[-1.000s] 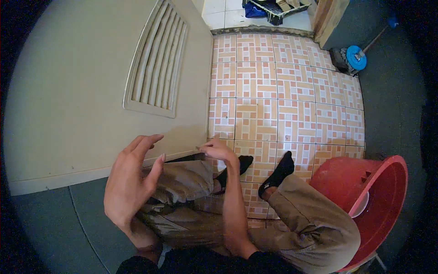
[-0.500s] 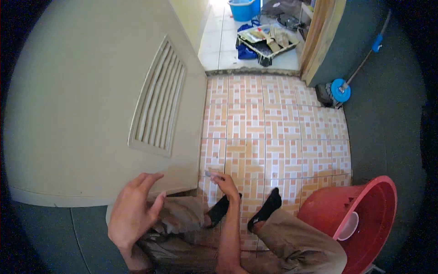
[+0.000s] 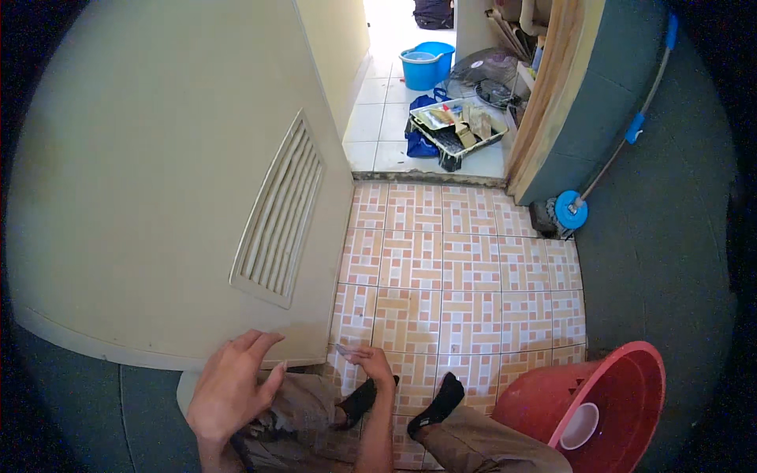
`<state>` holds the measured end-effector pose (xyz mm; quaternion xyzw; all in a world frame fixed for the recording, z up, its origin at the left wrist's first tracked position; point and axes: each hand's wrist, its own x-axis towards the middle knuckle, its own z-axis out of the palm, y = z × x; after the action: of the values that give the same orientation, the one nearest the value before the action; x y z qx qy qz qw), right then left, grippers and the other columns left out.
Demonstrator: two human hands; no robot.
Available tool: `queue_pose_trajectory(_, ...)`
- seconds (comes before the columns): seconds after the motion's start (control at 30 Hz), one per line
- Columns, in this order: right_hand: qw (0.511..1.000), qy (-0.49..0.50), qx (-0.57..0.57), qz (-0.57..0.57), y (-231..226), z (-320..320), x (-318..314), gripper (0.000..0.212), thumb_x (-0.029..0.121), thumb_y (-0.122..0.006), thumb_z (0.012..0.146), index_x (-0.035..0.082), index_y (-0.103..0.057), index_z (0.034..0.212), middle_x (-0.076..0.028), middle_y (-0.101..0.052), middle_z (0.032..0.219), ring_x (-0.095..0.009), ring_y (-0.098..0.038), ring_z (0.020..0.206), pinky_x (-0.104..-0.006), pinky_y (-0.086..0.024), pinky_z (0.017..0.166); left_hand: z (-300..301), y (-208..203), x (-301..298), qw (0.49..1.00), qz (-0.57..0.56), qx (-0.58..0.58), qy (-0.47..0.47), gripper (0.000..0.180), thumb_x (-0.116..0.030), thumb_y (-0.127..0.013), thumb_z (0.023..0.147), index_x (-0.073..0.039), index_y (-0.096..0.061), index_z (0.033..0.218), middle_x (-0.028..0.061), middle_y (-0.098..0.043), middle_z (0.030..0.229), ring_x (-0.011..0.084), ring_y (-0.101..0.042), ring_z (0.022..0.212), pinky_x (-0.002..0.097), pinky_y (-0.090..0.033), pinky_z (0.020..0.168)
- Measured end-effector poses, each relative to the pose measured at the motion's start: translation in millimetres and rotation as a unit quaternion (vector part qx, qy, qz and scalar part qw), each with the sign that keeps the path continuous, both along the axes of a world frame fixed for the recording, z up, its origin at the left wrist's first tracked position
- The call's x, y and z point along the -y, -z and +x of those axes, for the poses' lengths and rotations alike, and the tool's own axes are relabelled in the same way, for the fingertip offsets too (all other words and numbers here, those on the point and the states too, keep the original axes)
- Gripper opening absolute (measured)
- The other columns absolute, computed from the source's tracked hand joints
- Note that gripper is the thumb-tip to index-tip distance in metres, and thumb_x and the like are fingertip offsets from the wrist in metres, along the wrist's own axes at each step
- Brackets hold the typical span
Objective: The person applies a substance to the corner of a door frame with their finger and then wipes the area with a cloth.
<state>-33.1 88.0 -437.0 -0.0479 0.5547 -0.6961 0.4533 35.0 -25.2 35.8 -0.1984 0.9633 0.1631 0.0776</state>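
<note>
My left hand (image 3: 235, 386) hovers over my left thigh, close to the bottom of the cream door (image 3: 165, 221). Its thumb and fingers are apart, and nothing shows in them. Ahead of my knees, my right hand (image 3: 371, 364) is closed in a pinch above the tiles. A small, thin grey piece (image 3: 341, 349) sticks out from its fingertips toward the door; its kind is too small to make out. The door has a louvred vent (image 3: 280, 213) in its lower part.
A red tub (image 3: 552, 398) lies tipped at the right, with a white bowl (image 3: 579, 426) inside. Against the dark wall leans a blue-headed mop (image 3: 571, 210). Beyond the raised sill (image 3: 426, 176) are a tray of tools (image 3: 493, 139), a fan (image 3: 490, 93) and a blue bucket (image 3: 424, 75).
The view has tilted up, so the doorway and floor sit lower and more of the room beyond shows. Both hands keep nearly the same pose, the grey piece still in my right fingers.
</note>
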Motion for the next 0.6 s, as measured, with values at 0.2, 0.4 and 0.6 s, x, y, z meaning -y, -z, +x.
queue_pose_trajectory(0.2,0.999,-0.016,0.03,0.039,-33,-1,4,0.03,0.013,-0.078,0.086,0.0,-0.074,0.113,-0.004,-0.075,0.097,-0.012,-0.067,0.088,-0.0286,-0.053,0.079,0,-4,-2,1.0,-0.02,0.009,0.0,0.04,-0.018,-0.07,0.089,-0.004,-0.062,0.126,0.0201,-0.065,0.115,0.0428,-0.063,0.105,0.0496,-0.051,0.092)
queue_pose_trajectory(0.4,0.999,0.001,-0.012,0.038,-39,-4,5,0.03,0.02,-0.077,0.087,0.002,-0.075,0.11,-0.001,-0.072,0.085,-0.011,-0.064,0.081,-0.0261,-0.05,0.077,-1,-11,-5,0.999,0.006,0.033,-0.023,0.04,-0.019,-0.071,0.09,-0.006,-0.061,0.127,0.0191,-0.064,0.121,0.0416,-0.061,0.111,0.0472,-0.05,0.098)
queue_pose_trajectory(0.6,0.999,0.039,-0.032,0.021,-42,-10,6,0.028,0.016,-0.078,0.085,0.001,-0.076,0.108,-0.005,-0.075,0.092,-0.012,-0.066,0.083,-0.0256,-0.05,0.077,5,-5,-2,1.0,-0.013,-0.024,0.011,0.039,-0.018,-0.069,0.09,-0.003,-0.061,0.126,0.0193,-0.065,0.115,0.0415,-0.062,0.104,0.049,-0.05,0.093)
